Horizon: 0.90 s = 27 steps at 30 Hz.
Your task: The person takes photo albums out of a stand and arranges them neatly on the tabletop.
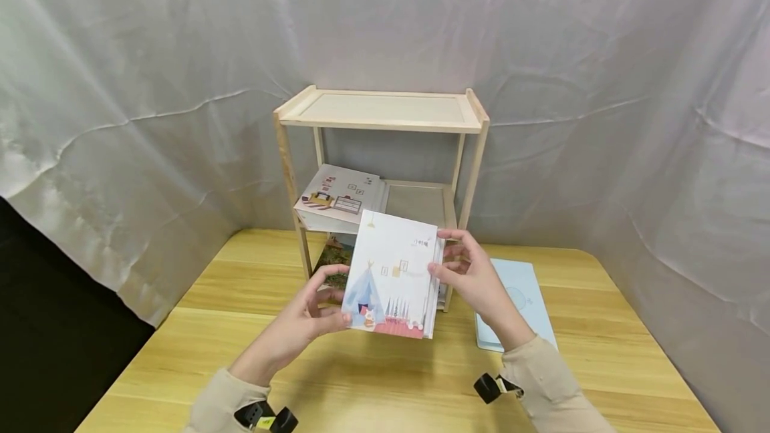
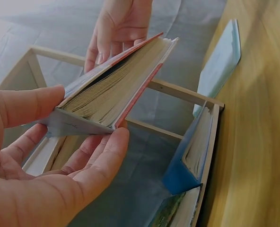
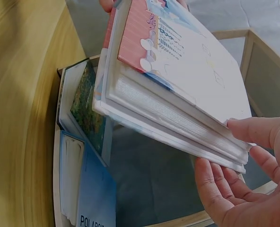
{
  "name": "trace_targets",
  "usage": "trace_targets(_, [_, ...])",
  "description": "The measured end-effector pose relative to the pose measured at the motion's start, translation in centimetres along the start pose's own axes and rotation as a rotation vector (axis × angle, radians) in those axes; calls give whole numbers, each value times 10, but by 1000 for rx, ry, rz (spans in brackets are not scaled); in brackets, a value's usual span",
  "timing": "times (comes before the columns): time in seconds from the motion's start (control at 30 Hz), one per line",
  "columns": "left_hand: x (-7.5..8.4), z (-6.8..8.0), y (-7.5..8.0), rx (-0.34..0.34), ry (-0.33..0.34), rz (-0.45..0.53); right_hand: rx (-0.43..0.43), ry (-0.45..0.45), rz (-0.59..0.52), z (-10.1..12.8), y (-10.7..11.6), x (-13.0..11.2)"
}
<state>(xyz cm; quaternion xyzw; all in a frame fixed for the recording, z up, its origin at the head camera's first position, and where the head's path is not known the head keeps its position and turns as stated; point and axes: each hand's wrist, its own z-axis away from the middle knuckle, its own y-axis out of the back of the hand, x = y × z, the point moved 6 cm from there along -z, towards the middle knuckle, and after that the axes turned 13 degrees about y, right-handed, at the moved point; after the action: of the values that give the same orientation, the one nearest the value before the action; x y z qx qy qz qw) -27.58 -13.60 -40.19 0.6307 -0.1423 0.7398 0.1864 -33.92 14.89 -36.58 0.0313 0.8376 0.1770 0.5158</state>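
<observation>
1. Both hands have the book (image 1: 394,276) up off the table (image 1: 373,379): left hand (image 1: 301,326) pinches its near left corner, right hand (image 1: 472,272) clamps the right edge.
2. Right behind the grip is the wooden shelf (image 1: 385,112), with another book (image 1: 339,196) lying on its middle level.
3. Just right of the right hand, a pale blue book (image 1: 523,293) lies flat on the table.
4. Below the held book, more books (image 3: 83,156) sit on the bottom shelf.

Two hands (image 1: 295,326) (image 1: 475,279) hold two books (image 1: 394,272). One wooden shelf (image 1: 381,112) has one book (image 1: 339,196) on it. One light blue book (image 1: 520,286) lies on one worktop (image 1: 385,379).
</observation>
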Motion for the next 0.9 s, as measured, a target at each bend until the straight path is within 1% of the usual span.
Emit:
trace_targets(0.23, [-4,6,-4,13,-29,-10,-14,14,19,3,-1,0])
trace_targets(0.43, [-9,9,-10,47,-42,-64,-25,37,56,8,-2,0])
trace_targets(0.57, [-14,10,-14,62,-27,-75,-38,50,89,11,-2,2])
trace_targets(0.83, [-24,11,-21,63,-14,-52,-48,40,116,20,-2,7])
trace_targets(0.9, [-27,11,-22,68,0,-43,-47,35,115,22,-1,9])
